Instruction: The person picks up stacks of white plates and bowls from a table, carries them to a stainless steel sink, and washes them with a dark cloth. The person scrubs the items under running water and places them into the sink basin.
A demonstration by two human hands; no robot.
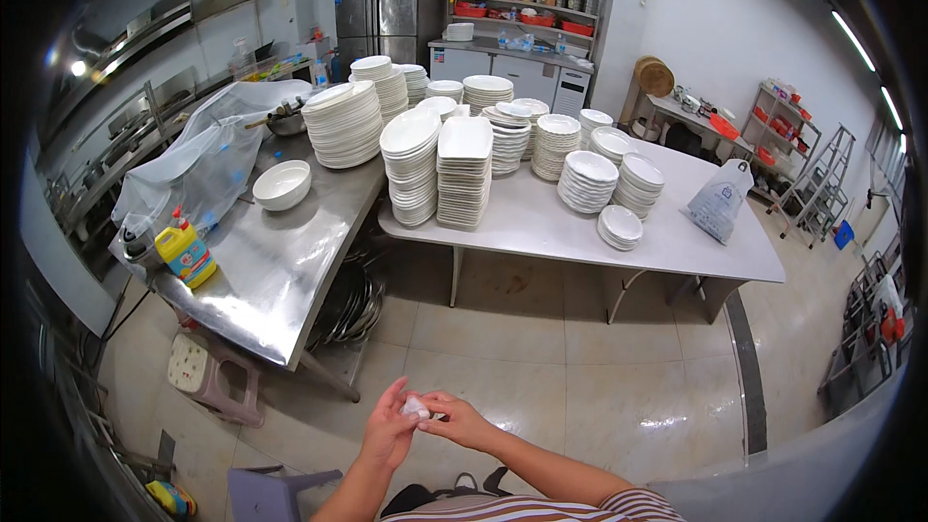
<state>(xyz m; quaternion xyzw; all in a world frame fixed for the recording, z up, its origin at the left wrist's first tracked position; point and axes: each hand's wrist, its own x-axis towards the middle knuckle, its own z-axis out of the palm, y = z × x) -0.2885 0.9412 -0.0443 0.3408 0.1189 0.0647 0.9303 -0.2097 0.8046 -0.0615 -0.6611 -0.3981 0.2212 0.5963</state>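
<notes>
Both hands are close together low in the head view, above the tiled floor. My left hand [391, 424] has its palm turned up, with a small crumpled white thing [415, 407], perhaps tissue, against its fingers. My right hand [458, 420] pinches that white thing from the other side. Beyond the hands, stacks of white plates, among them rectangular plates [464, 188] and oval plates [411, 174], stand on a white table [522, 232]. To the left, a white bowl [282, 185] and a yellow pump bottle [186, 255] are on a stainless steel table [290, 261].
A plastic stool [217, 377] stands beside the steel table, and a grey-purple stool [272, 496] is close on my left. Metal lids or pans [351, 304] lie under the steel table. A tied plastic bag [720, 199] sits at the white table's right end.
</notes>
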